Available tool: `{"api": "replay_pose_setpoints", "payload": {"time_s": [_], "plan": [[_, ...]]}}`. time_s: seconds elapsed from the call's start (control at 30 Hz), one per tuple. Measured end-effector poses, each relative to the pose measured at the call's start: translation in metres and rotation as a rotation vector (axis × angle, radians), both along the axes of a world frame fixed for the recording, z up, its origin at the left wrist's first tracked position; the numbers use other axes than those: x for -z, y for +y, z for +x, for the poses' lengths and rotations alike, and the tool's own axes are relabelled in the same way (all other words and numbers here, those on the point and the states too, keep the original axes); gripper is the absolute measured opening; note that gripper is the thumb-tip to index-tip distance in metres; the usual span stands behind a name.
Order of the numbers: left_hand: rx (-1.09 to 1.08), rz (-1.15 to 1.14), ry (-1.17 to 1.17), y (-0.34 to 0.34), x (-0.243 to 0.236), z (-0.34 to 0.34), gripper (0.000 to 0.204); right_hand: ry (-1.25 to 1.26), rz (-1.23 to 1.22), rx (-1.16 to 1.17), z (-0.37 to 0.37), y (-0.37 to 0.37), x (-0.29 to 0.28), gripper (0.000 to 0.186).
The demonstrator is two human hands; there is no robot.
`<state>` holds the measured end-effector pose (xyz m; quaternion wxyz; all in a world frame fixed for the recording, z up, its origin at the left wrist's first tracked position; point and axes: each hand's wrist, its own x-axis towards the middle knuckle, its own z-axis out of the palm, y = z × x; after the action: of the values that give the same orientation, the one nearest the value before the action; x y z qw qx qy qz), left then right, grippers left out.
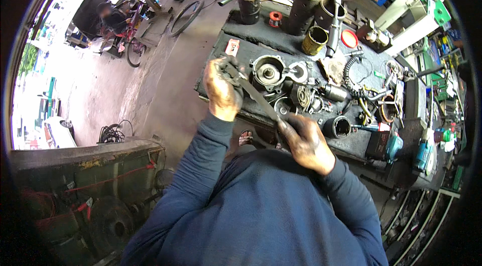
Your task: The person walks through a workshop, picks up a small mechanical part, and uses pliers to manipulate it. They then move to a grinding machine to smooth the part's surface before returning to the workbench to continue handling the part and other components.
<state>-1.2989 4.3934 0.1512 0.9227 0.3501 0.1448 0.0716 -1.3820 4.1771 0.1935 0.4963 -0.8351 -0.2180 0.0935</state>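
Note:
My left hand is closed round a small dark part, mostly hidden by the fingers, above the bench's left edge. A long flat dark metal bar, which looks like a file, slants between my hands. Its far end reaches the part in my left hand. My right hand grips its near end, thumb lying along the top; any handle is hidden in the palm. Just beyond the bar a round metal housing sits on the black workbench. Both hands are smeared with dark grease.
Motor parts, a coiled black cable and a black cylinder crowd the bench. Tall dark canisters and a yellowish tin stand at the back. A cordless tool is at the right. A machine stands lower left.

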Motion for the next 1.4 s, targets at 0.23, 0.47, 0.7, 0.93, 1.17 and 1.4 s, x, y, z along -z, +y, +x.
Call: {"api": "replay_pose_setpoints", "payload": {"time_s": [0.23, 0.47, 0.7, 0.93, 1.17, 1.4], "plan": [[0.034, -0.033, -0.073, -0.012, 0.010, -0.003, 0.023, 0.017, 0.017, 0.074, -0.002, 0.017, -0.012, 0.024], [0.010, -0.128, -0.004, -0.017, 0.007, -0.010, 0.016, 0.165, -0.102, 0.077, 0.009, 0.029, -0.018, 0.026], [0.122, 0.047, 0.005, -0.021, 0.004, -0.022, 0.023, 0.006, -0.020, 0.118, 0.017, 0.041, 0.005, 0.026], [0.080, 0.087, 0.009, -0.021, 0.045, -0.018, 0.024, 0.166, -0.057, 0.117, 0.026, 0.038, -0.009, 0.029], [-0.133, 0.132, -0.016, -0.013, 0.023, -0.005, 0.020, 0.123, -0.004, 0.108, 0.032, 0.031, -0.010, 0.030], [-0.057, 0.121, -0.022, -0.005, 0.020, -0.004, 0.018, 0.302, -0.085, 0.076, 0.033, 0.018, -0.004, 0.033]]}}
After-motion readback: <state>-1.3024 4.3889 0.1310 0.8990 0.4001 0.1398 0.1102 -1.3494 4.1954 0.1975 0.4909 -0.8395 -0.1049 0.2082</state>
